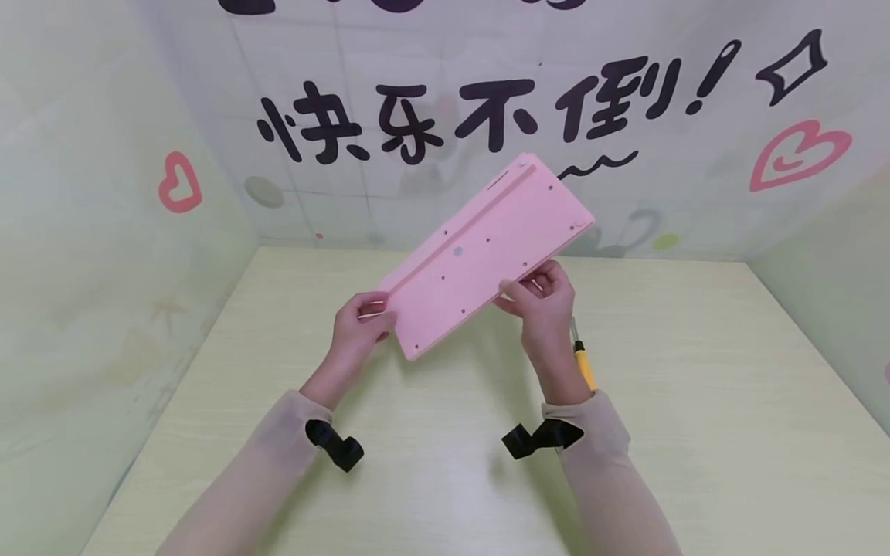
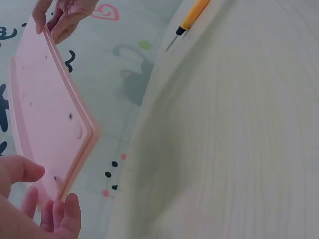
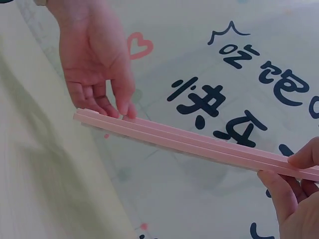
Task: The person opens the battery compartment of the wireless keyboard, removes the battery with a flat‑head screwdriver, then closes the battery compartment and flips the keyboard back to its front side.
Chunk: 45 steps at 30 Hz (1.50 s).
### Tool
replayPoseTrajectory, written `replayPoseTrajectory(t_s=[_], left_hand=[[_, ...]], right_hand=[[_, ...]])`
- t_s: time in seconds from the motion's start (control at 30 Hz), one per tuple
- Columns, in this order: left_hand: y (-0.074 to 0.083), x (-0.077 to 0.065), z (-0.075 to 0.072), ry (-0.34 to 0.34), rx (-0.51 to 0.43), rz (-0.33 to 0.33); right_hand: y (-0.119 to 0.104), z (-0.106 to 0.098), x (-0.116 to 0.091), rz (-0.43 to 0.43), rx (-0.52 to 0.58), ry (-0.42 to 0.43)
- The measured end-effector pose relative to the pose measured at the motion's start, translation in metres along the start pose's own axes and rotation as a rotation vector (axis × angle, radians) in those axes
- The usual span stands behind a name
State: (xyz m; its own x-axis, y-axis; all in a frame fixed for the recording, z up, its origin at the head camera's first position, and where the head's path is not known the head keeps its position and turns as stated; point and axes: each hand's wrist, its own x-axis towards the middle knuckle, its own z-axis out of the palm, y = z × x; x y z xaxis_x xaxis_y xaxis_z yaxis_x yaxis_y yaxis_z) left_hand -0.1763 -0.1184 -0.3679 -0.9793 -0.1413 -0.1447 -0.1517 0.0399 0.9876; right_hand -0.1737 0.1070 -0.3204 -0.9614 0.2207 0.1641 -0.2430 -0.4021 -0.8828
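Note:
A pink keyboard (image 1: 497, 255) is held up at a slant above the table, its flat underside with several small screw holes facing the head camera. My left hand (image 1: 354, 330) pinches its lower left end, thumb (image 2: 31, 170) on the underside and fingers around the edge. The right hand (image 1: 547, 313) grips the near long edge toward the right, thumb on the underside. In the right wrist view the keyboard (image 3: 189, 144) appears edge-on as a thin two-layer slab between both hands. Its key side is hidden. A screwdriver (image 1: 584, 369) with a yellow handle lies behind the right wrist.
The pale wood-grain table (image 1: 431, 463) is closed in by printed cloth walls at the back (image 1: 417, 208) and both sides. The screwdriver's metal shaft (image 2: 172, 44) points toward the back wall. Black wrist cameras sit on both sleeves.

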Motion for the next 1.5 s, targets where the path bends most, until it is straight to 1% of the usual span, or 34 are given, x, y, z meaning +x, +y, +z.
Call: replayPoseTrajectory(t_s=[0.07, 0.1, 0.2, 0.3, 0.37, 0.53, 0.73, 0.9, 1.13, 1.3, 1.5], left_hand=[[-0.004, 0.0, -0.002, -0.006, -0.031, -0.022], [-0.005, 0.001, -0.002, -0.014, -0.062, -0.03], [-0.009, 0.001, 0.0, -0.046, -0.212, -0.056], [-0.012, 0.002, 0.003, -0.067, -0.361, -0.067], [-0.014, 0.002, 0.005, -0.075, -0.414, -0.066], [-0.016, 0.002, 0.005, -0.077, -0.44, -0.031], [-0.018, 0.0, 0.001, -0.072, -0.451, 0.009], [-0.018, -0.002, -0.003, -0.065, -0.502, 0.024], [-0.013, -0.004, -0.009, -0.09, -0.525, 0.059], [-0.011, -0.004, -0.016, -0.078, -0.524, 0.077], [-0.013, -0.004, -0.027, -0.065, -0.52, 0.067]], right_hand=[[-0.002, 0.0, 0.001, -0.01, 0.021, -0.002], [-0.002, 0.0, 0.001, -0.012, 0.032, -0.001], [-0.004, 0.001, 0.001, -0.017, 0.045, -0.006], [-0.005, 0.002, 0.001, -0.015, 0.044, -0.01], [-0.006, 0.002, 0.001, -0.014, 0.04, -0.012], [-0.008, 0.0, 0.002, -0.004, 0.027, -0.019], [-0.01, -0.002, 0.002, 0.021, 0.03, -0.056], [-0.01, -0.002, 0.001, 0.042, 0.019, -0.088], [-0.015, 0.0, -0.001, 0.052, 0.077, -0.08], [-0.019, -0.003, 0.001, 0.036, 0.068, -0.046], [-0.022, -0.01, 0.005, 0.012, 0.019, -0.024]])
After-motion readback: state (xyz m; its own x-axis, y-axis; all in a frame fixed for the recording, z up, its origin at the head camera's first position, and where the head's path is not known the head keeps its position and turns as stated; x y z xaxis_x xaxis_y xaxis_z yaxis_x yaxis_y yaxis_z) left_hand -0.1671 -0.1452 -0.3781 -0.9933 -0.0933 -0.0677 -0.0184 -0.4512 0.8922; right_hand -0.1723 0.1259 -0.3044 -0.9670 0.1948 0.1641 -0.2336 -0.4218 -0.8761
